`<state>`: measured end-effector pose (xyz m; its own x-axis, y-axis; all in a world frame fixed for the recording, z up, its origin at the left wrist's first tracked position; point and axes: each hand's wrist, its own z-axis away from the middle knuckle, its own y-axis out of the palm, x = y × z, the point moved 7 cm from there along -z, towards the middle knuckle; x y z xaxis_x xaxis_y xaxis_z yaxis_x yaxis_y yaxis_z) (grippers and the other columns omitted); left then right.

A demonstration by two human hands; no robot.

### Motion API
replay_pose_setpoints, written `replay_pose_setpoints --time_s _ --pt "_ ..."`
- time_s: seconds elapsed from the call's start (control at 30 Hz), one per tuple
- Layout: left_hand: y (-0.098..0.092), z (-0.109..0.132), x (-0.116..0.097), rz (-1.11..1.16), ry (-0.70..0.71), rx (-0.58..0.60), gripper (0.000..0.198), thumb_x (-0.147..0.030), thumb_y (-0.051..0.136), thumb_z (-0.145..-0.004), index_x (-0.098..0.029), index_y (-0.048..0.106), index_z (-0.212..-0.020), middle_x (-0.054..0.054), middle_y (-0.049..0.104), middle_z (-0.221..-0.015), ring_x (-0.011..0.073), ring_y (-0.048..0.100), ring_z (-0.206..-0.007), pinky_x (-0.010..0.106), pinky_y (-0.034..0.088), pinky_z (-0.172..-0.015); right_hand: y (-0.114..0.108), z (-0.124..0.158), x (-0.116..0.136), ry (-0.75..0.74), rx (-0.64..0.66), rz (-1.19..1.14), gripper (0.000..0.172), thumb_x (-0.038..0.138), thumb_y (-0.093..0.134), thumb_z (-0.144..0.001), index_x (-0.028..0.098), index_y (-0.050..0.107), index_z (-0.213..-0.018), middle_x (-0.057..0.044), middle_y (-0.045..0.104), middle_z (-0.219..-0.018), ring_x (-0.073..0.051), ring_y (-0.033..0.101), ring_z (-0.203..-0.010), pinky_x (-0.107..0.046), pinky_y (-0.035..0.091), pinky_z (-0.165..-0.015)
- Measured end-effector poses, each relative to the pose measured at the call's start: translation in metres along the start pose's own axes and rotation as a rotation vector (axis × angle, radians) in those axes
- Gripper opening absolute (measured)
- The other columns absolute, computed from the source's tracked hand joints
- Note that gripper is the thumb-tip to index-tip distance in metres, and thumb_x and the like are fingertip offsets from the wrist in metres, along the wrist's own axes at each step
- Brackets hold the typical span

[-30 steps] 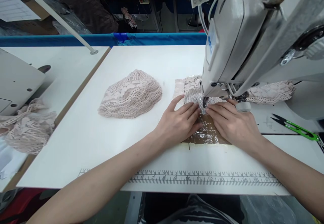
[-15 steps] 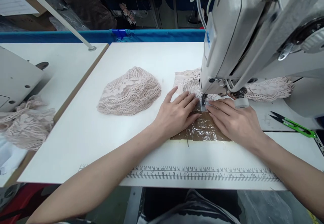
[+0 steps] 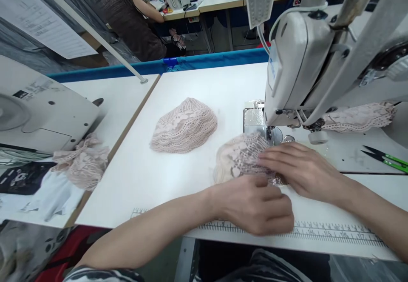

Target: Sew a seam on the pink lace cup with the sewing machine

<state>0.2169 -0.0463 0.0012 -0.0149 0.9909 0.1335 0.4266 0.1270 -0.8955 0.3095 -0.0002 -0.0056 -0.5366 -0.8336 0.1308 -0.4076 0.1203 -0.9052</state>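
A piece of pale pink lace (image 3: 237,156), slightly blurred, lies in front of the sewing machine (image 3: 290,61), clear of its presser foot (image 3: 270,134). My right hand (image 3: 299,167) has its fingers together over the lace's right edge and grips it there; its thumb is hidden. Below the lace, my left hand (image 3: 263,205) is curled into a closed shape, its fingertips out of sight, so what it holds cannot be made out. A bit of shiny brown sheet (image 3: 280,179) shows between the hands. To the left sits a stack of similar lace pieces (image 3: 185,126).
Green thread snips (image 3: 387,159) lie at the right. More lace (image 3: 360,118) rests behind the needle area. A printed ruler (image 3: 331,232) runs along the table's front edge. Another machine (image 3: 41,107) and bunched lace (image 3: 86,163) are at the left. Across the blue cloth barrier, a person (image 3: 130,22) works.
The lace and brown sheet have come out from under the presser foot toward me. My left hand has gone from lying flat to curled, nearer the front edge. The view has shifted left.
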Motion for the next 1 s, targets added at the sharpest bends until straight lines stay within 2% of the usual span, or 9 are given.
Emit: replay_pose_setpoints --time_s 0.07,0.13,0.23,0.3,0.43,0.6,0.7,0.8,1.0 --pt "-0.010 0.004 0.002 0.011 -0.015 -0.089 0.027 -0.027 0.045 -0.096 -0.023 0.061 -0.075 -0.005 0.064 -0.073 0.0076 0.054 -0.060 0.023 0.044 -0.052 -0.001 -0.001 0.006 -0.068 -0.017 -0.110 0.034 0.003 0.045 -0.087 0.017 0.066 -0.110 -0.004 0.070 -0.113 -0.018 0.061 -0.109 -0.038 0.050 -0.094" --pt "-0.017 0.011 0.025 -0.044 -0.253 -0.151 0.024 -0.025 0.045 -0.095 -0.021 0.060 -0.076 -0.004 0.063 -0.071 0.0081 0.056 -0.061 0.022 0.044 -0.052 -0.007 -0.001 0.008 -0.096 -0.076 -0.190 0.028 0.004 0.046 -0.087 0.018 0.068 -0.097 -0.003 0.073 -0.101 -0.017 0.064 -0.101 -0.038 0.051 -0.093" --pt "-0.003 0.024 0.060 -0.106 -0.609 0.046 0.018 -0.031 0.050 -0.093 -0.015 0.059 -0.092 0.002 0.065 -0.085 0.0131 0.059 -0.070 0.024 0.044 -0.050 -0.011 0.000 0.006 -0.104 -0.117 -0.236 0.026 0.003 0.047 -0.086 0.019 0.067 -0.086 0.000 0.073 -0.088 -0.015 0.065 -0.088 -0.036 0.052 -0.089" --pt "0.005 0.027 0.068 -0.144 -0.672 0.143 0.020 -0.030 0.049 -0.093 -0.013 0.058 -0.096 0.005 0.064 -0.089 0.0146 0.058 -0.071 0.023 0.039 -0.046 -0.011 0.000 0.005 -0.097 -0.125 -0.234 0.027 0.002 0.047 -0.084 0.019 0.066 -0.083 0.001 0.073 -0.085 -0.014 0.065 -0.084 -0.035 0.053 -0.086" --pt "0.008 0.024 0.070 -0.193 -0.682 0.138 0.019 -0.016 0.043 -0.095 -0.013 0.059 -0.087 0.003 0.062 -0.078 0.0112 0.053 -0.059 0.022 0.032 -0.041 -0.010 0.002 0.005 -0.083 -0.150 -0.217 0.024 0.002 0.047 -0.081 0.018 0.065 -0.080 0.001 0.072 -0.081 -0.015 0.065 -0.080 -0.035 0.052 -0.080" --pt "-0.006 0.032 0.078 0.140 -0.901 -0.074 0.008 -0.015 0.052 -0.092 -0.014 0.060 -0.092 0.001 0.066 -0.084 0.0080 0.057 -0.060 0.019 0.044 -0.050 -0.017 0.003 -0.004 0.091 -0.232 -0.157 0.009 0.014 0.055 -0.081 0.017 0.063 -0.083 -0.002 0.070 -0.079 -0.017 0.063 -0.072 -0.034 0.050 -0.069" --pt "-0.015 0.034 0.077 0.289 -0.927 -0.217 0.009 -0.010 0.055 -0.089 -0.016 0.060 -0.088 -0.001 0.067 -0.081 0.0072 0.060 -0.064 0.018 0.049 -0.057 -0.018 0.005 -0.017 0.361 -0.217 -0.144 0.018 0.031 0.061 -0.085 0.017 0.061 -0.096 -0.001 0.064 -0.070 -0.013 0.056 -0.054 -0.029 0.045 -0.052" --pt "-0.018 0.032 0.072 0.302 -0.888 -0.262 0.008 -0.010 0.055 -0.089 -0.016 0.060 -0.088 0.001 0.067 -0.083 0.0087 0.062 -0.070 0.019 0.052 -0.059 -0.005 0.007 -0.026 0.568 -0.103 -0.373 0.022 0.027 0.059 -0.087 0.021 0.058 -0.108 0.003 0.063 -0.068 -0.008 0.051 -0.045 -0.023 0.045 -0.045" --pt "-0.017 0.023 0.060 0.001 -0.669 -0.201 0.005 -0.011 0.054 -0.090 -0.014 0.056 -0.088 0.002 0.067 -0.083 0.0100 0.064 -0.069 0.019 0.050 -0.054 0.005 0.009 -0.023 0.575 -0.077 -0.587 0.020 0.016 0.052 -0.089 0.022 0.056 -0.108 0.002 0.066 -0.075 -0.009 0.060 -0.056 -0.020 0.050 -0.050"
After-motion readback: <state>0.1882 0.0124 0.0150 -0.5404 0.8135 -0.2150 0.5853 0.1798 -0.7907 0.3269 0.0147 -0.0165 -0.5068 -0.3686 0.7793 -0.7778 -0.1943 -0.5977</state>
